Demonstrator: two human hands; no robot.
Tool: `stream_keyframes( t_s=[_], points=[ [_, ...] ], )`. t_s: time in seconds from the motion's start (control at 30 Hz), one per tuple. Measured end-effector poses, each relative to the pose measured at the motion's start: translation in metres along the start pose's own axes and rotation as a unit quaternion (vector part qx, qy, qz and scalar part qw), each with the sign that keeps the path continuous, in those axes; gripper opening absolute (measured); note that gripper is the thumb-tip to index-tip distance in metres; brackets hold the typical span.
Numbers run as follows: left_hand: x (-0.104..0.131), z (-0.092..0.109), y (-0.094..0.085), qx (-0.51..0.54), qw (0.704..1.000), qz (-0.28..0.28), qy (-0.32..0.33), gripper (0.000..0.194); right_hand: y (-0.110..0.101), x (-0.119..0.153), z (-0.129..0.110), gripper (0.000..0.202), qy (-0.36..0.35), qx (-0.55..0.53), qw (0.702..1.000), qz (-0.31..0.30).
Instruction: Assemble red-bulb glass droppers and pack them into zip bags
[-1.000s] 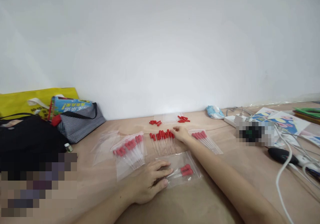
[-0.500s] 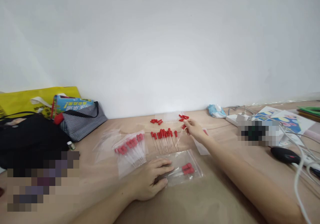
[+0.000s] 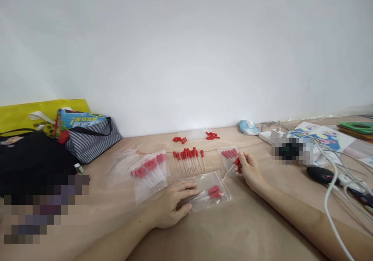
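Note:
My left hand (image 3: 175, 205) lies with fingers apart over the left end of a clear zip bag (image 3: 204, 204), which has a few red-bulbed droppers inside. Between the fingertips of my right hand (image 3: 250, 171) is a dropper (image 3: 230, 170), its red bulb gripped and its thin tube slanting down left toward that bag. Just behind this hand lies another bag of droppers (image 3: 229, 153). Several loose droppers (image 3: 188, 156) form a row in the middle. Left of them are filled dropper bags (image 3: 150, 171).
Red bulbs (image 3: 180, 140) and thin tubes (image 3: 196, 139) lie near the wall, with more red bulbs (image 3: 212, 136) to their right. Flat clear bags (image 3: 121, 169) and a striped bag (image 3: 97, 142) are leftward. Rightward are a tissue pack (image 3: 247, 127), white cables (image 3: 330, 193) and a black mouse (image 3: 320, 174).
My right hand has come back and to the right from beside the far red bulbs, with the dropper in its fingers. My left hand stays on the bag. The view has shifted slightly.

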State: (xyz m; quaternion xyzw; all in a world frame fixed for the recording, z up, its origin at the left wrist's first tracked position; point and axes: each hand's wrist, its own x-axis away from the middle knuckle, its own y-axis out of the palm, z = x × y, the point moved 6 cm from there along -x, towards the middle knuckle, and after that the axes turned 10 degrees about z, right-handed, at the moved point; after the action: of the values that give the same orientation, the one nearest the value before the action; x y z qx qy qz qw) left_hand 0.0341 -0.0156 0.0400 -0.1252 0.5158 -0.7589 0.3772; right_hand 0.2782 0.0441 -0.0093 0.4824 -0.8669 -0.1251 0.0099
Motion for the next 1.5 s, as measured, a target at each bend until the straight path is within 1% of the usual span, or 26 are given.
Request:
stream_keyframes(
  t_s=[0.1, 0.17, 0.23, 0.33, 0.4, 0.47, 0.5, 0.6, 0.67, 0.77, 0.87, 0.93, 1.0, 1.07, 1.1, 1.17, 1.2, 1.23, 1.27, 1.37, 1.5],
  points=[
    [0.002, -0.004, 0.0, -0.005, 1.0, 0.001, -0.012, 0.047, 0.006, 0.01, 0.008, 0.044, 0.058, -0.045, 0.997, -0.003],
    [0.003, -0.006, 0.001, -0.003, 1.0, 0.006, -0.017, 0.057, 0.012, 0.02, 0.013, 0.04, 0.104, -0.075, 0.991, -0.027],
    [0.005, -0.008, 0.001, 0.001, 1.0, 0.009, -0.014, 0.063, 0.02, 0.032, 0.016, 0.037, 0.15, -0.097, 0.981, -0.073],
    [0.006, -0.011, 0.003, 0.0, 1.0, 0.006, -0.013, 0.065, 0.03, 0.046, 0.017, 0.033, 0.202, -0.111, 0.961, -0.153],
    [0.005, -0.011, 0.004, -0.002, 1.0, 0.005, -0.011, 0.064, 0.035, 0.051, 0.015, 0.032, 0.221, -0.108, 0.948, -0.204],
    [0.005, -0.011, 0.003, -0.003, 1.0, 0.009, -0.007, 0.062, 0.036, 0.053, 0.015, 0.035, 0.23, -0.092, 0.942, -0.225],
    [0.005, -0.011, 0.003, -0.004, 1.0, 0.009, -0.006, 0.061, 0.035, 0.052, 0.016, 0.036, 0.23, -0.08, 0.945, -0.22],
    [0.004, -0.01, 0.003, -0.008, 1.0, 0.007, -0.007, 0.059, 0.032, 0.048, 0.019, 0.036, 0.217, -0.03, 0.96, -0.175],
    [0.004, -0.01, 0.003, -0.007, 1.0, 0.007, -0.009, 0.06, 0.034, 0.046, 0.02, 0.035, 0.196, 0.012, 0.966, -0.17],
    [0.004, -0.009, 0.002, -0.002, 1.0, 0.01, -0.013, 0.062, 0.039, 0.047, 0.02, 0.036, 0.149, 0.074, 0.966, -0.198],
    [0.004, -0.008, 0.002, 0.003, 1.0, 0.012, -0.015, 0.063, 0.043, 0.05, 0.018, 0.038, 0.111, 0.112, 0.955, -0.251],
    [0.003, -0.008, 0.001, 0.006, 1.0, 0.014, -0.017, 0.062, 0.045, 0.053, 0.016, 0.04, 0.098, 0.12, 0.944, -0.293],
    [0.003, -0.007, 0.001, 0.004, 1.0, 0.015, -0.019, 0.057, 0.044, 0.051, 0.015, 0.04, 0.1, 0.128, 0.934, -0.318],
    [0.001, -0.006, 0.001, 0.006, 1.0, 0.015, -0.017, 0.05, 0.043, 0.042, 0.015, 0.038, 0.093, 0.161, 0.933, -0.309],
    [0.001, -0.005, 0.0, 0.01, 1.0, 0.017, -0.013, 0.047, 0.042, 0.035, 0.013, 0.036, 0.065, 0.194, 0.936, -0.287],
    [0.0, -0.003, 0.0, 0.021, 1.0, 0.017, -0.005, 0.044, 0.045, 0.016, 0.004, 0.03, -0.025, 0.273, 0.935, -0.224],
    [0.0, -0.003, 0.0, 0.026, 1.0, 0.017, -0.003, 0.043, 0.049, 0.007, -0.001, 0.026, -0.074, 0.311, 0.928, -0.191],
    [0.0, -0.003, 0.0, 0.029, 0.999, 0.016, -0.004, 0.043, 0.055, -0.001, -0.004, 0.022, -0.105, 0.335, 0.921, -0.171],
    [0.0, -0.003, 0.0, 0.031, 0.999, 0.014, -0.006, 0.042, 0.063, -0.008, -0.006, 0.017, -0.12, 0.35, 0.915, -0.161],
    [0.001, -0.006, 0.002, 0.032, 0.999, 0.008, -0.011, 0.041, 0.092, -0.025, -0.003, 0.006, -0.133, 0.387, 0.902, -0.14],
    [0.002, -0.007, 0.003, 0.034, 0.999, 0.018, 0.001, 0.041, 0.122, -0.038, 0.013, 0.008, -0.103, 0.429, 0.891, -0.111]
  ],
)
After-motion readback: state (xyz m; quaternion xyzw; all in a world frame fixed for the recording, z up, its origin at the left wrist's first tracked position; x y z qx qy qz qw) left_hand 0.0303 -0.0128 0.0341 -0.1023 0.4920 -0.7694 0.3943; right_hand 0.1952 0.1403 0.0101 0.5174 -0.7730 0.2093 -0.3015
